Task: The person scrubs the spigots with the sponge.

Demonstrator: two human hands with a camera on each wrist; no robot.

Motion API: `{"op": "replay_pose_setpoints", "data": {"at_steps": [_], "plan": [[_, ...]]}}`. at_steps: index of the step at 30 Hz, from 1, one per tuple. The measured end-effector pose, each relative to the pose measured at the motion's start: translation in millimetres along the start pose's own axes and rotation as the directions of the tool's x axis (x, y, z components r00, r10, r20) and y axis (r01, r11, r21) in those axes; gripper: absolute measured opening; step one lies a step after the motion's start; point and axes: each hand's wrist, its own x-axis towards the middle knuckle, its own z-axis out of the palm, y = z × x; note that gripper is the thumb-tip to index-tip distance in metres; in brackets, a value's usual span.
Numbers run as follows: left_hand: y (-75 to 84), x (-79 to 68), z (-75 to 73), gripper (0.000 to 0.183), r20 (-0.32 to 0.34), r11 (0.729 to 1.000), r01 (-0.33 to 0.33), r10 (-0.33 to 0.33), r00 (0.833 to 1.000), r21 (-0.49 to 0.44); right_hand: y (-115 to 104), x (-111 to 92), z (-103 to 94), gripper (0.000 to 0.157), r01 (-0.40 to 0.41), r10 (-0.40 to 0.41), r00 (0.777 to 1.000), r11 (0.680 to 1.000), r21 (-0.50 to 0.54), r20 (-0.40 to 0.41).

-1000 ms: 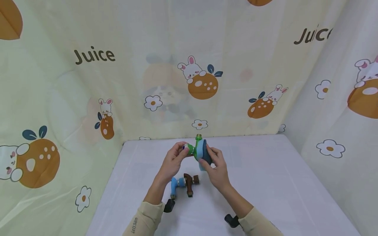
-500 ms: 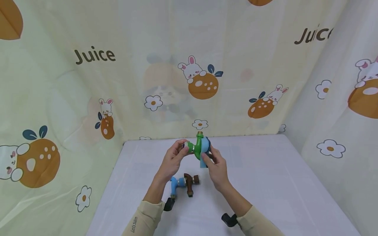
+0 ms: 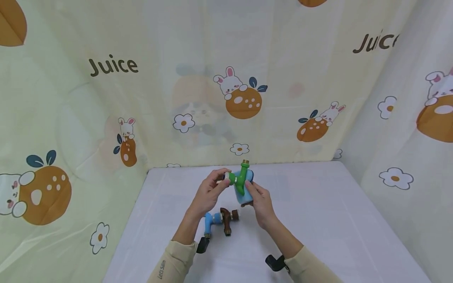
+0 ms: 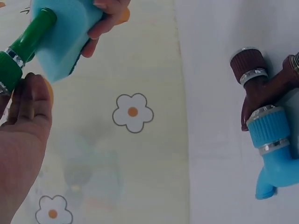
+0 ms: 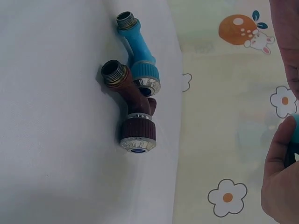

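My left hand point(image 3: 208, 193) pinches the ribbed knob end of a green water tap point(image 3: 242, 181), held up above the table with its brass threaded end at the top. In my right hand point(image 3: 261, 203) is a light-blue sponge point(image 3: 244, 197) with a dark backing, gripped between thumb and fingers. The sponge's blue face lies against the tap's body from behind. In the left wrist view, the green pipe crosses that blue face, and the right fingertips point(image 4: 106, 24) wrap the sponge's edge. The right wrist view shows just a sliver of sponge at its right edge.
A brown tap point(image 3: 225, 220) and a blue tap point(image 3: 208, 227) lie side by side on the white table point(image 3: 318, 220), below the hands. A printed curtain point(image 3: 198, 98) hangs behind the table and along both sides.
The sponge has turned from standing edge-on at the tap's right side to lying behind it, blue face showing. The tap has shifted slightly right and its threaded end now leans right.
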Motion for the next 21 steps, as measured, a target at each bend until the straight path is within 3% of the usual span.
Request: {"op": "replay_pose_setpoints", "data": {"at_steps": [6,13,17,21], "plan": [[-3.9,0.1,-2.0,0.042,-0.044,0.980,-0.050,0.060,0.997,0.195,0.5,2.0,-1.7,0.057,-0.009,0.009,1.000,1.000,-0.025,-0.006],[-7.9,1.1,0.5,0.048,-0.044,0.933,-0.162,0.186,0.982,0.323,-0.8,3.8,-4.3,0.057,-0.033,0.031,0.998,0.999,-0.039,-0.051],[-7.5,-0.2,1.0,0.050,-0.011,0.916,-0.177,0.194,0.981,0.361,-3.0,1.9,-4.3,0.057,-0.041,0.039,0.997,0.998,-0.040,-0.060],[-6.4,-0.6,0.2,0.044,0.021,0.920,-0.191,0.196,0.980,0.342,-2.2,1.4,-5.8,0.058,-0.062,0.059,0.997,0.997,-0.050,-0.058]]}}
